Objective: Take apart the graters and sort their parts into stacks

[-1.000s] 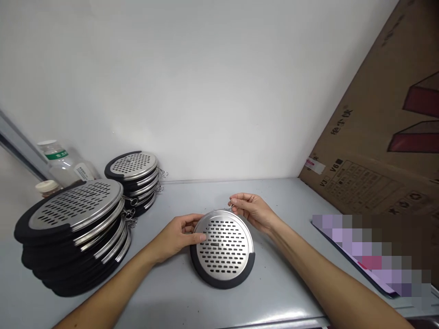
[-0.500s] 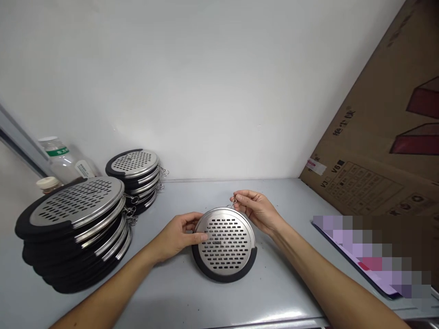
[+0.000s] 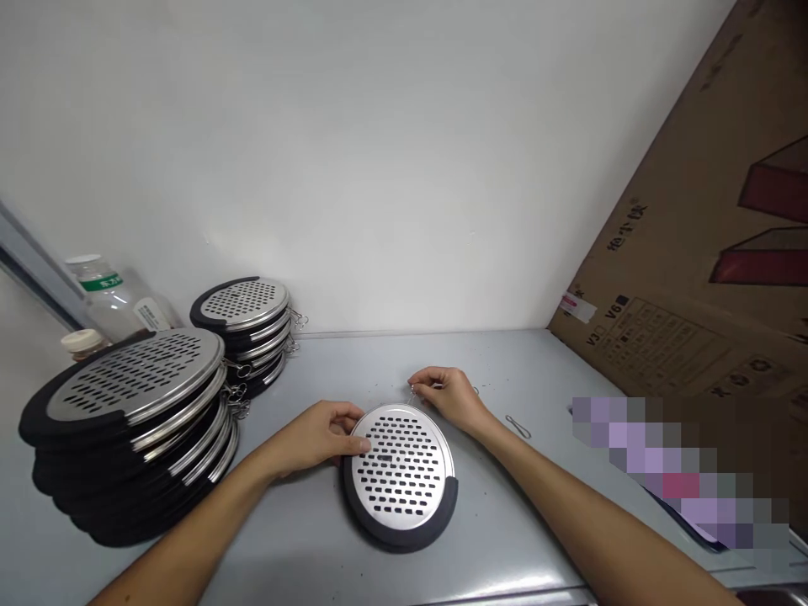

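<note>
A round slotted metal case [image 3: 404, 463] with a thick black rim round its lower part rests on the grey table, partly tipped toward me. My left hand [image 3: 325, 438] grips its left edge, thumb on the slotted face and fingers behind, out of sight. At the top edge of the case, my right hand [image 3: 445, 396] pinches a small wire hook [image 3: 412, 393] between thumb and fingertips. Whether the hook is fastened to the case I cannot tell. A loose wire hook [image 3: 518, 427] lies on the table beside my right forearm.
Two stacks of similar cases stand at left, a near stack [image 3: 132, 438] and a far stack [image 3: 243, 328], with wire hooks sticking out. Behind them are a clear bottle [image 3: 107, 295] and a white-capped jar [image 3: 85, 342]. A cardboard box [image 3: 682, 278] leans at right, by a blurred purple item [image 3: 631, 454].
Both hands and the case have shifted slightly left and toward me. The case lies a little flatter. The loose wire hook by my right forearm has come into view.
</note>
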Demonstrator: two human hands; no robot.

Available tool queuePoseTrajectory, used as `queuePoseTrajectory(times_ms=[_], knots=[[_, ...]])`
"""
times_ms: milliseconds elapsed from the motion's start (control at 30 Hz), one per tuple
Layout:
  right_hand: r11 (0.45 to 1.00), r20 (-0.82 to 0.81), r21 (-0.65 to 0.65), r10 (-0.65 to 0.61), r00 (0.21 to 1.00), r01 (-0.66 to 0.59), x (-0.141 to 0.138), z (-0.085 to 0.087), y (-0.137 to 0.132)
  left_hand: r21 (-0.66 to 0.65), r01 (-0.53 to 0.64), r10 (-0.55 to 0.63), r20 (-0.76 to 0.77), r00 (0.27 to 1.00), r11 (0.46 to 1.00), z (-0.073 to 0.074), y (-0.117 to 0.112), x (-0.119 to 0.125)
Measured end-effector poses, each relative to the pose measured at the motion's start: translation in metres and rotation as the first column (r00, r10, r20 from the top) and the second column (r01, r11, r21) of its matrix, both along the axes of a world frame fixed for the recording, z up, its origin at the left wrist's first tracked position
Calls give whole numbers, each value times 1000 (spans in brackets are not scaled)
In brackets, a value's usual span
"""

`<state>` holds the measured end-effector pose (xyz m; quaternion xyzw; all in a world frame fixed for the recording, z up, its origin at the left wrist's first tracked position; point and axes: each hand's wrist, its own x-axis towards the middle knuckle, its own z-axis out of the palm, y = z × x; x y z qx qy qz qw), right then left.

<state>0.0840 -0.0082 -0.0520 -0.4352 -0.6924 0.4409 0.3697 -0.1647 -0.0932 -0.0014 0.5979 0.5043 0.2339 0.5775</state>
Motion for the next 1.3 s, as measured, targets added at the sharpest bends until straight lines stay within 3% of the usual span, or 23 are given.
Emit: queuePoseTrajectory(times_ms=[133,267,367,467,600,800,967,1033,1133,1200,1300], knots=[[983,188,182,-45,981,10,-10,-4,0,32,39,-35,-115,993,999,5,-4,-2],[968,349,240,-21,937,-68,-2,8,-1,98,74,-47,-248,968,992,9,-6,-4],[961,474,246,-6,881,-126,23,25,0,107,102,-69,-277,959,989,9,-6,-6],[965,586,245,-70,807,-94,56,38,3,112,103,-65,-305,950,988,8,-4,-6],[976,682,190,-54,729,-104,85,43,10,127,87,-42,-318,947,988,4,-3,-7],[967,729,191,-26,684,-166,84,35,-7,102,114,-80,-286,955,988,-1,1,-10],[922,724,367,-200,661,-123,80,9,-52,93,26,-3,-237,972,995,-7,1,-11],[899,704,426,-261,661,-98,85,-4,-69,111,64,-37,-230,973,992,-5,0,-11],[909,688,414,-283,669,-41,95,-16,-87,122,139,-109,-225,968,983,-2,-1,-10],[910,671,413,-282,686,-30,99,-14,-93,118,139,-111,-222,969,983,-1,-2,-10],[889,600,458,-295,744,-16,90,8,-91,122,84,-53,-241,969,989,-3,-2,-10]])
